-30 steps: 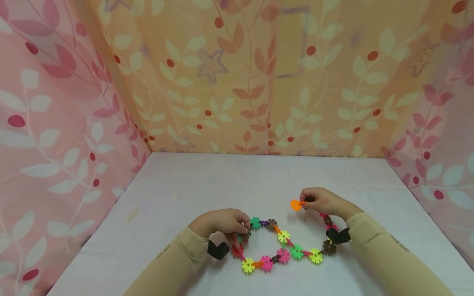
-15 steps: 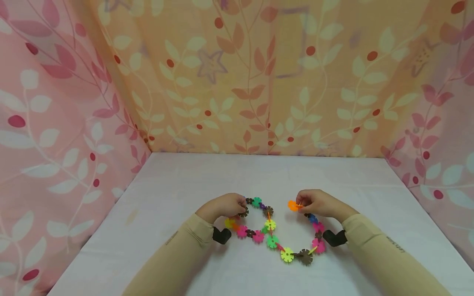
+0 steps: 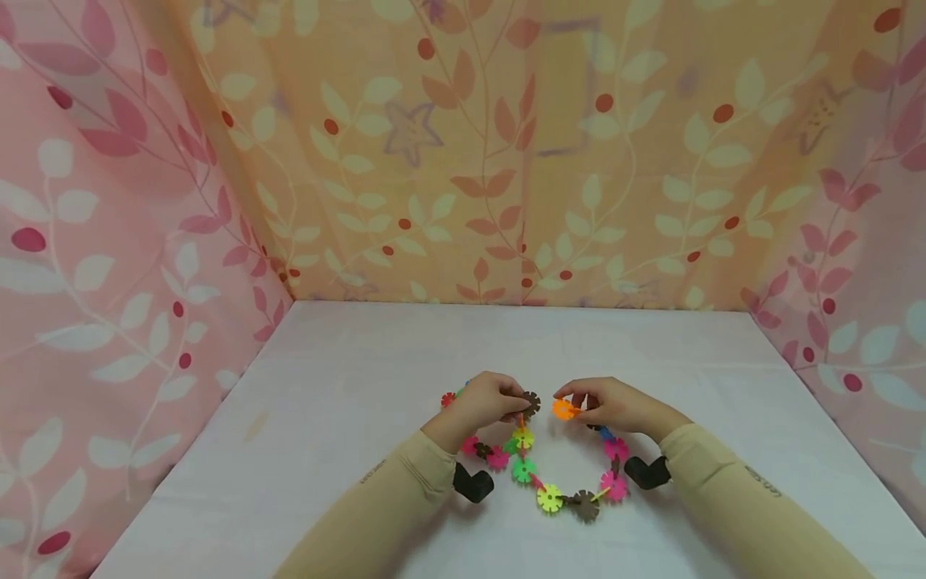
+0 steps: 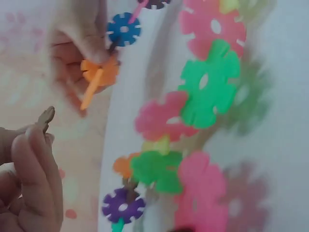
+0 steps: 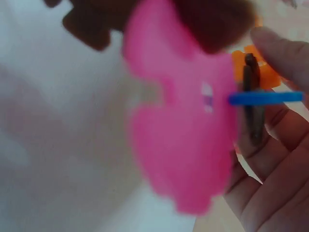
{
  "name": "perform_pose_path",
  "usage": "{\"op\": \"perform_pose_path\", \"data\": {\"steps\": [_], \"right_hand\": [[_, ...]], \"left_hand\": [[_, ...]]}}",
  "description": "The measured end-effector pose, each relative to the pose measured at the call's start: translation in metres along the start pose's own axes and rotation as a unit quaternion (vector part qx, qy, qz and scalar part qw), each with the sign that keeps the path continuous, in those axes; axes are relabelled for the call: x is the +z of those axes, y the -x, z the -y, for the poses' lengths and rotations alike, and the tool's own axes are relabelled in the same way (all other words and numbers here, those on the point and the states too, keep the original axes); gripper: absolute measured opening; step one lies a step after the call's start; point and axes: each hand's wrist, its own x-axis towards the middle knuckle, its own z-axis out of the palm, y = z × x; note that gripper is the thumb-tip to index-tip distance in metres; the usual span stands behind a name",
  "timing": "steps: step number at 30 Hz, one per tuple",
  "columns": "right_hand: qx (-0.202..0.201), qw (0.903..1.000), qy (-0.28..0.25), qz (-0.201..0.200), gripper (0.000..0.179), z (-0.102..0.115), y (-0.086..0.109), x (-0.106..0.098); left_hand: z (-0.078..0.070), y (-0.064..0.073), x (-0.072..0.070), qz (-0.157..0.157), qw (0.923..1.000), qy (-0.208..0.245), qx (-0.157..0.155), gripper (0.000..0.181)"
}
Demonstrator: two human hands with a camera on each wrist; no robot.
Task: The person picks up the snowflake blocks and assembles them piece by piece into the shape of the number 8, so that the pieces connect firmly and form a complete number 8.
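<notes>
A chain of notched, snowflake-shaped plastic discs in many colours lies in loops, with a yellow disc (image 3: 550, 498) at its near side. My left hand (image 3: 477, 408) pinches a brown disc (image 3: 531, 404) of the chain between thumb and fingers. To its right, my right hand (image 3: 624, 404) pinches the orange discs (image 3: 564, 409) at the chain's end. A small gap separates the brown disc from the orange one. In the left wrist view one orange disc (image 4: 90, 89) points edge-on toward the left hand. My left hand covers part of the left loop.
The chain rests partly on a white-covered table (image 3: 376, 346). Flowered cloth (image 3: 463, 161) stands at the back and both sides. Black wrist mounts hang near the left sleeve (image 3: 376, 507) and the right sleeve (image 3: 752, 490), close above the table.
My left hand has moved right, lifting along the left loop and changing its grip to another brown disc. My right hand has shifted slightly left with the orange discs. The chain moved away and leftward.
</notes>
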Motion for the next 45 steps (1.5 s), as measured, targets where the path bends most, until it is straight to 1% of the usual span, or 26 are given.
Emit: {"op": "perform_pose_path", "data": {"steps": [2,5,7,9,11,14,18,21,25,27,33,36,40,45], "right_hand": [[-0.005,1.0000,0.005,-0.004,0.032,0.002,-0.001,0.001],[-0.013,0.9998,0.008,-0.011,0.033,0.003,-0.002,0.001],[-0.016,0.9998,0.006,-0.013,0.034,0.004,-0.002,0.001],[-0.018,0.9997,0.001,-0.017,0.034,0.004,-0.002,0.001],[-0.018,0.9997,-0.002,-0.019,0.032,0.004,-0.002,0.001],[-0.015,0.9997,-0.008,-0.020,0.030,0.004,-0.001,0.001],[-0.012,0.9996,-0.014,-0.020,0.030,0.005,-0.001,-0.001],[-0.010,0.9994,-0.024,-0.022,0.030,0.006,-0.002,-0.003],[-0.008,0.9991,-0.034,-0.023,0.031,0.006,-0.003,-0.002],[-0.006,0.9991,-0.034,-0.025,0.031,0.006,-0.003,-0.001],[-0.010,0.9987,-0.043,-0.024,0.032,0.008,-0.002,0.001],[-0.012,0.9986,-0.044,-0.025,0.033,0.008,-0.002,0.001],[-0.013,0.9989,-0.032,-0.030,0.033,0.007,-0.002,0.001],[-0.011,0.9988,-0.035,-0.032,0.033,0.008,-0.001,0.000]], "left_hand": [[0.000,-0.002,0.007,-0.005,0.9998,0.019,-0.004,0.006],[0.001,-0.003,0.014,-0.005,0.9998,0.022,0.001,0.005],[0.002,-0.004,0.017,-0.003,0.9998,0.010,0.014,0.004],[0.003,-0.004,0.019,-0.006,0.9994,-0.017,0.029,0.004],[0.003,-0.003,0.020,-0.014,0.9985,-0.041,0.034,0.006],[0.005,-0.001,0.020,-0.035,0.9957,-0.080,0.031,0.009],[0.004,0.001,0.020,-0.057,0.9944,-0.082,0.035,0.009],[0.002,0.002,0.019,-0.066,0.9931,-0.085,0.046,0.007],[0.000,0.003,0.020,-0.071,0.9889,-0.116,0.060,0.007],[0.000,0.004,0.020,-0.073,0.9876,-0.123,0.065,0.007],[0.003,0.002,0.019,-0.084,0.9868,-0.120,0.070,0.006],[0.004,0.001,0.018,-0.080,0.9863,-0.123,0.074,0.006],[0.004,0.001,0.017,-0.074,0.9860,-0.129,0.076,0.007],[0.003,0.001,0.017,-0.077,0.9849,-0.135,0.076,0.007]]}}
